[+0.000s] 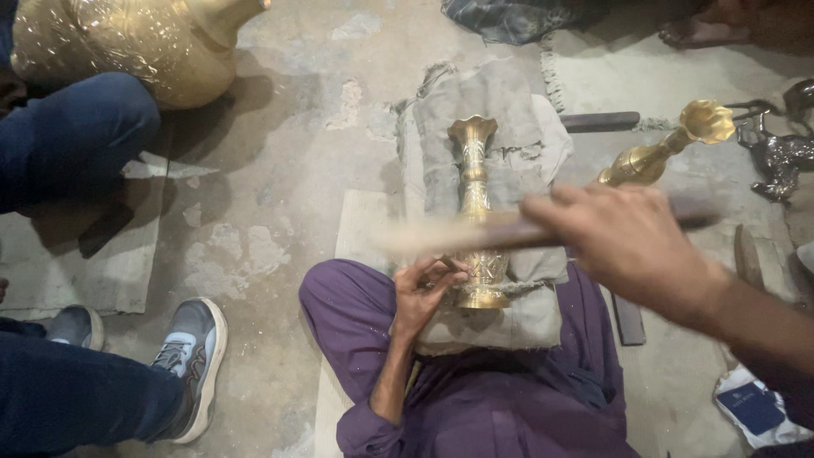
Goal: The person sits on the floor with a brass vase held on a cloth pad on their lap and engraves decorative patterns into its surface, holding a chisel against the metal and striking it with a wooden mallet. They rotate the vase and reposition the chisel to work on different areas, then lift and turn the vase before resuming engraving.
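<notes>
I am looking down at a person sitting on a concrete floor (280, 170) in purple clothing. A slim brass vase (476, 216) is lying on a folded grey cloth pad (509, 110) in front of their lap, its flared mouth pointing away and its base toward the body. The left hand (424, 293) is resting against the vase's engraved lower body, fingers pinched around a small tool whose tip is touching the metal; the tool itself is too small to make out. The right hand (623, 242) is blurring with motion, its grip clenched around a wooden stick (475, 233) that is crossing over the vase. A second brass vase (666, 148) is lying to the right, near a dark metal animal figure (776, 157). A large brass vessel (127, 47) is standing at the upper left. Another person's blue-trousered legs and grey sneaker (191, 360) are showing at the left edge.
</notes>
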